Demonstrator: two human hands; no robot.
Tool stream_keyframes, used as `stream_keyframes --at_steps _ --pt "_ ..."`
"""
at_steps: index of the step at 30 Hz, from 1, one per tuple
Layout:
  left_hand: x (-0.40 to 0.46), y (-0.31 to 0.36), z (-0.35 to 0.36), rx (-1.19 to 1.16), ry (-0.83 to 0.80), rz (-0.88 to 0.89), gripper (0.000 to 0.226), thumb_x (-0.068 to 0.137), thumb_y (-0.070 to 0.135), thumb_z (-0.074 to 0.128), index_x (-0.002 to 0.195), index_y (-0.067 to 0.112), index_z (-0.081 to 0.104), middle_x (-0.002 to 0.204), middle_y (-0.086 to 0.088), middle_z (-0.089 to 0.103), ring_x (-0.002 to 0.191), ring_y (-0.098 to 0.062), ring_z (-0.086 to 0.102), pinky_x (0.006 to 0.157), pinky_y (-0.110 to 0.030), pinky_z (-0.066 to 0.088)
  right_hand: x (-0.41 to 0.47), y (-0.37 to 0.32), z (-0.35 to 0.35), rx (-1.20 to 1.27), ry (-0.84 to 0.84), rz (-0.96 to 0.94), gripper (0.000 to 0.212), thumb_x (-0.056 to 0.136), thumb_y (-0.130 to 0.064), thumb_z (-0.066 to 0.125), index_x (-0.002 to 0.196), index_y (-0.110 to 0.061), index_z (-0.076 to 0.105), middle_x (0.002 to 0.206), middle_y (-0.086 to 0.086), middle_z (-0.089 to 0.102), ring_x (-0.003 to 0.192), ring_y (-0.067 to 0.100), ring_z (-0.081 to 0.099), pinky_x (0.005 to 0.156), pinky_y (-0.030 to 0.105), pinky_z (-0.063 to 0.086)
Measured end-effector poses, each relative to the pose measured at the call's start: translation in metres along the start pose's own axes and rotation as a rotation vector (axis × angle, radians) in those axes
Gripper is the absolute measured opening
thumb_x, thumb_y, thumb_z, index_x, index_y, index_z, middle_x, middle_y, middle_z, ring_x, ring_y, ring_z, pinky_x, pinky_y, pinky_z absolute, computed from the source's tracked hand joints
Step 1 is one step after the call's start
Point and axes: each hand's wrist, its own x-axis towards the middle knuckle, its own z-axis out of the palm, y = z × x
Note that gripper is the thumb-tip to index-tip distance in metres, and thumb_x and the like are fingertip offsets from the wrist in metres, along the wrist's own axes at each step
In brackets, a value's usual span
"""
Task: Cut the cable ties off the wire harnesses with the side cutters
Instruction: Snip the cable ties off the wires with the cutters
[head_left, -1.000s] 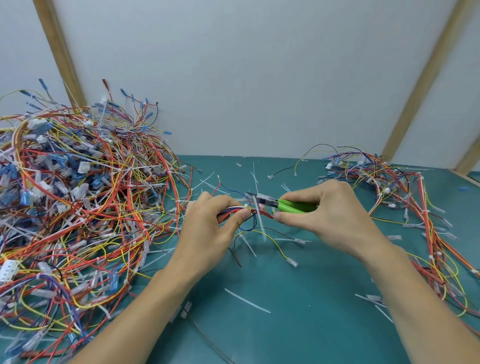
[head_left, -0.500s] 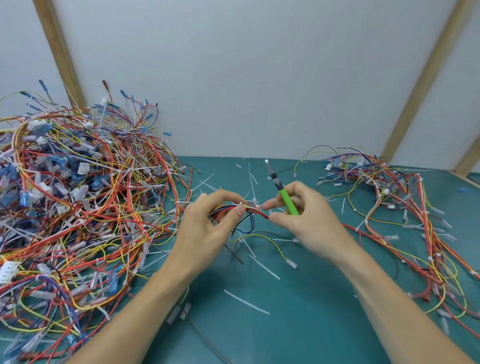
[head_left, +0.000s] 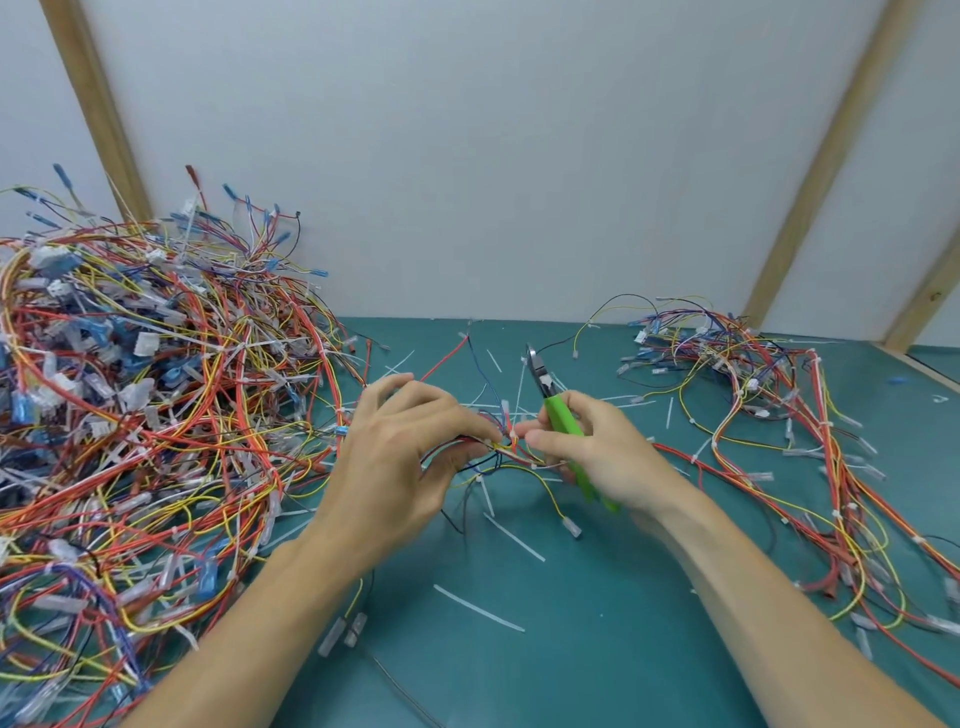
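Green mat, white wall behind. Left hand pinches wire harness at centre. Right hand grips side cutters, tip toward 11 o'clock, probably also pinching harness. Big pile at 9 o'clock.

I am facing a pale grey-white wall that is filling the upper half of my view. Light wooden battens are running up it: one is leaning on the left, another is slanting up on the right, and a third is showing at the far right edge. The wall is meeting the counter along a straight line ahead of me. The counter is wearing a teal mat, and soft, even light is falling over it without throwing hard shadows.
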Motion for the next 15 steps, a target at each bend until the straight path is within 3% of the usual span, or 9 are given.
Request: stream_keyframes --at_steps 2,5,9,12,15 --pt "0.0001 0.0026 0.0 0.022 0.007 0.04 0.014 0.086 0.02 0.074 0.097 0.03 0.074 0.087 0.02 0.063 0.089 -0.009 0.06 0.102 -0.043 0.039 0.0002 -0.0008 -0.0021 0.028 -0.001 0.054 0.016 0.093 -0.019 0.073 0.093 -0.013 0.059 0.08 -0.001 0.074 0.058 0.011 0.056 0.052 0.022 0.044" --pt "0.0011 0.0058 -0.0007 0.068 0.006 0.091 0.01 0.09 0.023 0.071 0.098 0.028 0.075 0.088 0.017 0.067 0.089 -0.014 0.063 0.101 -0.047 0.04 0.0032 0.0006 -0.0017 0.22 -0.045 0.16 0.011 0.096 -0.021 0.069 0.093 -0.012 0.062 0.094 0.004 0.079 0.056 0.011 0.048 0.049 0.023 0.041" --pt "0.0001 0.0097 0.0005 0.081 -0.038 0.104 0.009 0.092 0.027 0.069 0.099 0.029 0.075 0.089 0.019 0.067 0.091 -0.012 0.062 0.105 -0.045 0.038 0.0078 0.0028 0.0035 0.441 -0.033 0.261 0.008 0.096 -0.02 0.067 0.091 -0.015 0.067 0.075 -0.004 0.068 0.052 0.007 0.038 0.043 0.019 0.034" --pt "-0.0022 0.0095 0.0017 0.071 -0.089 0.033 0.01 0.089 0.04 0.07 0.091 0.031 0.074 0.083 0.022 0.064 0.086 -0.01 0.057 0.101 -0.043 0.04 0.0072 0.0016 0.0025 0.537 0.087 0.276 0.007 0.092 -0.014 0.071 0.09 -0.014 0.064 0.071 -0.001 0.065 0.053 0.007 0.053 0.043 0.02 0.043" --pt "-0.0021 0.0076 0.0005 0.168 -0.119 -0.135 0.03 0.085 0.06 0.065 0.079 0.031 0.071 0.078 0.019 0.065 0.085 -0.012 0.058 0.098 -0.039 0.04 0.004 -0.0012 0.0017 0.579 0.183 0.224 0.014 0.089 -0.008 0.074 0.088 -0.015 0.062 0.076 0.003 0.073 0.062 0.012 0.07 0.051 0.024 0.056"
